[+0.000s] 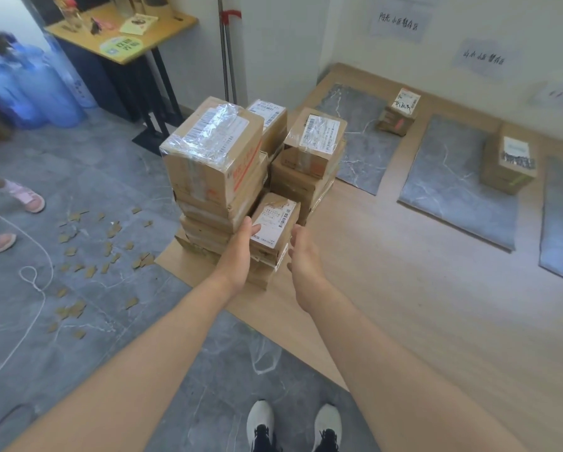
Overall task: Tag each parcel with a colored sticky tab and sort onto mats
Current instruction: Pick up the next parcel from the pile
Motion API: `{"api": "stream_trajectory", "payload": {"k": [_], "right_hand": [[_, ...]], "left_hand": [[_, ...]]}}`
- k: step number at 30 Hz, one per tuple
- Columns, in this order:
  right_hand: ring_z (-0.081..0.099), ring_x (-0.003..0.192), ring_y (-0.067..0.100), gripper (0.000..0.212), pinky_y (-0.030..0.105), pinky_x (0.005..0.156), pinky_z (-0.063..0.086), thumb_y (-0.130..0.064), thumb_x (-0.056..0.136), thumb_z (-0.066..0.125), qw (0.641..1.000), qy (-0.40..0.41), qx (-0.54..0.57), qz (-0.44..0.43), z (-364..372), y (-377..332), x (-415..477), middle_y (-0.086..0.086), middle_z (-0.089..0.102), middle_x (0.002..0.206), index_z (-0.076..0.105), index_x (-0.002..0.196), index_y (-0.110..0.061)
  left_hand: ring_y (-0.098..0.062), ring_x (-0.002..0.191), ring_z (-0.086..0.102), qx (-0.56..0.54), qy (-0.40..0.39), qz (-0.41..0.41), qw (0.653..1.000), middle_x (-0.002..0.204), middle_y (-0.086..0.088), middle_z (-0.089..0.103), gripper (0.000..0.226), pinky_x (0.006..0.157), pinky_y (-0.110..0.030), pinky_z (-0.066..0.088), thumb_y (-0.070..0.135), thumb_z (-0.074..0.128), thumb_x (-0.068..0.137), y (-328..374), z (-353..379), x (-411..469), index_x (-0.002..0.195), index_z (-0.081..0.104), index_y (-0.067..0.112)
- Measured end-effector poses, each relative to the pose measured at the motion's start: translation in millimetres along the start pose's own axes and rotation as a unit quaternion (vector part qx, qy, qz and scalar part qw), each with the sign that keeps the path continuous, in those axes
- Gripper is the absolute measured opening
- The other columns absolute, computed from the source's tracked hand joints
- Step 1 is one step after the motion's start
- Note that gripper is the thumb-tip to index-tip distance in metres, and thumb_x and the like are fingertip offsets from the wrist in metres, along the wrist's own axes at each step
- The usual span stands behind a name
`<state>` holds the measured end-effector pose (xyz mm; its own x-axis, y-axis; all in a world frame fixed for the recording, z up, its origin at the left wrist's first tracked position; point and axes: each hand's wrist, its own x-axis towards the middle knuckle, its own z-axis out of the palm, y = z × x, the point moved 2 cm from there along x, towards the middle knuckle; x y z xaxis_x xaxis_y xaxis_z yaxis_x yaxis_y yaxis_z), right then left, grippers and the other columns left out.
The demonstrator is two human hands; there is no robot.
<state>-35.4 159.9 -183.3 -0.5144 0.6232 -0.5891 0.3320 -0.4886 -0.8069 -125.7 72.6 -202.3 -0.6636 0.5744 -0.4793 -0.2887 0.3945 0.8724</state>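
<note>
Grip state, head view: left grip [241,252] is wide, fingers straight, thumb laid on the label face of the small parcel [275,223]. Right grip [301,252] is also wide, fingers loosely bent, just beside the parcel's R side; can't tell if it touches. Neither is wrapped round it.

The small parcel sits on a low pile at the front of the parcel stack [215,164], which stands at the near-left corner of the tan floor sheet [387,288]. Taller boxes rise right behind it & to its L.

Step in hand, as I read it: take this one off for tagging. To do it well:
- Press both sides evenly, w/ palms on cardboard, not on the slick label.
- Lift straight up before pulling back, so it doesn't drag the box under it or nudge the tall column.
- It looks small & rigid, so modest pressure should do.

No tab visible on it. Grey mats [452,190] lie along the sheet's far-right edge, well apart from the stack. Two carry sorted parcels [399,112], one each. Match tab colour to mat before walking over.
</note>
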Motion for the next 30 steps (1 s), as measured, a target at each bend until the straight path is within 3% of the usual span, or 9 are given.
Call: {"api": "stream_trajectory", "payload": {"k": [7, 10, 14, 16, 20, 23, 25, 27, 30], "right_hand": [[0.052, 0.087, -0.011, 0.038, 0.017, 0.071, 0.037, -0.036, 0.107, 0.027, 1.0, 0.009, -0.004, -0.006, -1, 14, 14, -0.026, 0.06, 0.095, 0.062, 0.121, -0.032], [0.058, 0.091, -0.004, 0.041, 0.019, 0.071, 0.038, -0.037, 0.106, 0.03, 1.0, 0.021, -0.002, -0.003, -3, 17, 15, -0.018, 0.068, 0.099, 0.068, 0.119, -0.027], [0.059, 0.085, 0.006, 0.039, 0.024, 0.067, 0.038, -0.035, 0.105, 0.03, 0.999, 0.047, -0.008, 0.011, -10, 15, 15, -0.006, 0.07, 0.096, 0.068, 0.105, -0.023], [0.058, 0.083, 0.008, 0.04, 0.025, 0.066, 0.037, -0.036, 0.106, 0.029, 0.998, 0.057, -0.013, 0.009, -16, 15, 15, -0.003, 0.069, 0.097, 0.067, 0.097, -0.024], [0.06, 0.086, 0.012, 0.041, 0.026, 0.064, 0.037, -0.043, 0.104, 0.031, 0.998, 0.065, -0.01, 0.018, -17, 20, 12, 0.0, 0.068, 0.099, 0.06, 0.08, -0.027], [0.062, 0.097, 0.02, 0.046, 0.033, 0.069, 0.041, -0.051, 0.093, 0.03, 0.997, 0.075, -0.025, 0.014, -17, 27, 13, 0.006, 0.068, 0.114, 0.068, 0.085, -0.027], [0.059, 0.081, 0.014, 0.042, 0.031, 0.065, 0.039, -0.042, 0.099, 0.03, 0.996, 0.082, -0.011, 0.02, -23, 27, 10, 0.0, 0.068, 0.096, 0.063, 0.081, -0.024], [0.051, 0.067, 0.008, 0.04, 0.027, 0.06, 0.037, -0.033, 0.105, 0.03, 0.997, 0.079, -0.007, 0.024, -32, 30, 10, -0.005, 0.062, 0.079, 0.055, 0.076, -0.023], [0.046, 0.057, 0.004, 0.041, 0.021, 0.053, 0.037, -0.028, 0.106, 0.03, 0.996, 0.091, -0.011, 0.01, -36, 29, 5, -0.008, 0.056, 0.072, 0.049, 0.071, -0.023]], "left_hand": [[-0.009, 0.124, 0.045, -0.001, 0.008, 0.004, 1.0, 0.126, 0.012, 0.053, 0.056, 0.107, -0.031, 0.027, 0.057, 0.016, 0.105, -4, 2, 5, 0.134, 0.055, 0.028], [-0.003, 0.109, 0.054, 0.005, 0.014, 0.006, 1.0, 0.114, 0.011, 0.061, 0.047, 0.102, -0.028, 0.032, 0.052, 0.019, 0.107, -5, 7, 6, 0.109, 0.061, 0.032], [-0.002, 0.09, 0.056, -0.01, 0.026, -0.006, 1.0, 0.098, 0.003, 0.062, 0.044, 0.08, -0.02, 0.04, 0.051, 0.024, 0.107, -9, 9, 8, 0.099, 0.061, 0.027], [-0.005, 0.089, 0.055, -0.001, 0.022, -0.019, 1.0, 0.098, 0.001, 0.062, 0.044, 0.087, -0.025, 0.039, 0.055, 0.024, 0.106, -11, 10, 8, 0.1, 0.059, 0.029], [-0.018, 0.113, 0.06, -0.005, 0.011, -0.052, 0.999, 0.118, -0.006, 0.067, 0.075, 0.105, -0.037, 0.039, 0.073, 0.026, 0.094, -15, 11, 8, 0.133, 0.058, 0.018], [-0.023, 0.111, 0.061, -0.009, 0.022, -0.056, 0.998, 0.111, -0.007, 0.067, 0.067, 0.109, -0.046, 0.04, 0.074, 0.028, 0.089, -17, 10, 9, 0.109, 0.066, 0.021], [-0.022, 0.104, 0.062, -0.017, 0.024, -0.058, 0.998, 0.11, -0.007, 0.066, 0.065, 0.103, -0.044, 0.046, 0.068, 0.028, 0.097, -15, 10, 8, 0.11, 0.065, 0.016], [-0.018, 0.096, 0.063, -0.021, 0.02, -0.056, 0.998, 0.103, -0.001, 0.066, 0.061, 0.086, -0.034, 0.051, 0.057, 0.025, 0.104, -15, 13, 8, 0.116, 0.063, 0.011], [-0.013, 0.089, 0.063, -0.024, 0.008, -0.053, 0.998, 0.096, 0.003, 0.065, 0.055, 0.069, -0.025, 0.047, 0.051, 0.024, 0.107, -13, 22, 7, 0.115, 0.061, 0.011]]}}
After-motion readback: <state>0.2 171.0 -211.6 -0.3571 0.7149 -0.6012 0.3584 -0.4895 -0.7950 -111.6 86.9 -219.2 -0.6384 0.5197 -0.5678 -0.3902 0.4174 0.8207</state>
